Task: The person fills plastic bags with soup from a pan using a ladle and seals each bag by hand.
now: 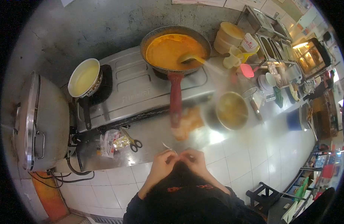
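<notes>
Both hands meet close to my chest at the counter's front edge. My left hand [164, 164] is closed, fingertips pinched, with a thin pale strip [167, 146] sticking out above it. My right hand [194, 159] is also closed, its fingertips against those of the left; whatever lies between them is too small to make out. Beyond them the red handle of a large pan [175, 100] points toward me. Orange sauce [172, 50] fills that pan, and a ladle [194, 58] rests in it. Scissors [132, 142] lie left of my hands beside torn packets [109, 143].
A small white pot [85, 79] with yellowish liquid stands on the stove [131, 91]. At the right are a steel bowl [232, 111], a whisk [249, 93], a pitcher [233, 58] and a scale [268, 93]. A large lidded steel vessel [48, 119] stands far left.
</notes>
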Available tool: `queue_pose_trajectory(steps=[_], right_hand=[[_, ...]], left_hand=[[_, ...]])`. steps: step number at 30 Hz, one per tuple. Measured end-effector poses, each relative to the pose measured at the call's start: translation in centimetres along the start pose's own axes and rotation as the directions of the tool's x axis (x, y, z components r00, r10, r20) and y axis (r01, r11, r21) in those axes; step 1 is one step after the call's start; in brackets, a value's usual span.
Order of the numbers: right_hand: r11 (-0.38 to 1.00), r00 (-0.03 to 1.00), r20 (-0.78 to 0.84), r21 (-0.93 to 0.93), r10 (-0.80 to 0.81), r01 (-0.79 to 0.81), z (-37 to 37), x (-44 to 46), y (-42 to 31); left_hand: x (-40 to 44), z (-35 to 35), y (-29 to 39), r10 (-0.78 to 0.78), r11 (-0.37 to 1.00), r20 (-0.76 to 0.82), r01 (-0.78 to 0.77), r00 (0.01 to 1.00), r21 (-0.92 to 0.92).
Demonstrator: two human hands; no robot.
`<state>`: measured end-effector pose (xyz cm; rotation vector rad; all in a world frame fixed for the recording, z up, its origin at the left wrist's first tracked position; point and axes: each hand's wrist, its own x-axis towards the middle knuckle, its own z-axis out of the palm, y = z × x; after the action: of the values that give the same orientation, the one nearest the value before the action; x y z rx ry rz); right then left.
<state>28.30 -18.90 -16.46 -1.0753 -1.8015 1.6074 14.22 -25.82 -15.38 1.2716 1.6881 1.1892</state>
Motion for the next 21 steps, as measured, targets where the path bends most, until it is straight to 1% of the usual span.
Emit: queue_pose_trajectory(steps=[1,2,3,5,6,7,8,9,11,12,13,14,15,18,19,20,21], right_hand=[[0.996,0.997,-0.003,-0.053,-0.072,0.072,0.1,0.1,-0.4],[0.984,0.990,-0.001,-0.107,-0.144,0.143,0.2,0.2,-0.6],[0.984,0.990,-0.001,-0.109,-0.143,0.142,0.5,0.2,-0.5],[0.933,0.960,-0.006,-0.238,-0.281,0.272,1.1,0.1,0.0],[0.932,0.960,-0.005,-0.239,-0.282,0.272,1.4,0.0,0.0],[0.896,0.948,-0.034,-0.337,-0.317,0.288,1.6,-0.2,0.1],[0.851,0.934,-0.058,-0.434,-0.354,0.295,1.8,-0.2,0.2],[0.851,0.934,-0.058,-0.436,-0.352,0.294,1.9,-0.1,0.2],[0.779,0.887,-0.069,-0.512,-0.457,0.361,2.0,0.2,0.2],[0.779,0.888,-0.069,-0.513,-0.456,0.360,2.0,0.4,0.0],[0.771,0.869,-0.070,-0.502,-0.489,0.393,2.0,0.6,-0.3],[0.760,0.850,-0.072,-0.491,-0.522,0.426,1.9,0.7,-0.6],[0.761,0.851,-0.073,-0.491,-0.521,0.424,1.9,0.7,-0.7],[0.742,0.872,-0.033,-0.542,-0.489,0.395,2.0,0.7,-1.0],[0.699,0.922,0.076,-0.630,-0.379,0.339,2.1,0.6,-1.2],[0.638,0.953,0.169,-0.712,-0.250,0.293,2.1,0.4,-1.3],[0.639,0.954,0.166,-0.713,-0.248,0.290,2.1,0.3,-0.9]], left_hand=[[-0.1,-0.1,-0.1,-0.001,1.000,0.002,0.001,1.000,-0.002],[-0.2,-0.3,-0.3,-0.046,0.998,0.002,0.046,0.999,-0.049],[-0.2,-0.3,-0.4,-0.089,0.991,0.003,0.089,0.996,-0.096],[-0.3,-0.3,-0.5,-0.121,0.988,-0.016,0.119,0.993,-0.097],[-0.3,-0.3,-0.5,-0.152,0.984,-0.036,0.148,0.988,-0.097],[-0.2,-0.2,-0.5,-0.151,0.984,-0.036,0.147,0.988,-0.098],[-0.2,0.0,-0.4,-0.123,0.986,-0.063,0.115,0.990,-0.117],[-0.1,0.2,-0.5,-0.096,0.987,-0.090,0.083,0.991,-0.136],[-0.2,0.7,-1.5,-0.097,0.990,-0.099,0.086,0.990,-0.112],[-0.2,0.8,-1.7,-0.097,0.993,-0.112,0.088,0.989,-0.083],[-0.2,0.7,-1.7,-0.098,0.993,-0.110,0.089,0.989,-0.084],[-0.1,0.5,-1.6,-0.149,0.983,-0.095,0.138,0.984,-0.118],[0.0,0.4,-1.4,-0.201,0.971,-0.076,0.188,0.977,-0.151],[0.1,0.2,-1.4,-0.166,0.980,-0.025,0.162,0.986,-0.115],[0.1,0.2,-1.5,-0.167,0.980,-0.023,0.164,0.986,-0.115],[0.0,0.4,-1.7,-0.191,0.982,0.008,0.191,0.982,-0.015],[0.0,0.5,-1.8,-0.215,0.974,0.039,0.211,0.976,0.085]])
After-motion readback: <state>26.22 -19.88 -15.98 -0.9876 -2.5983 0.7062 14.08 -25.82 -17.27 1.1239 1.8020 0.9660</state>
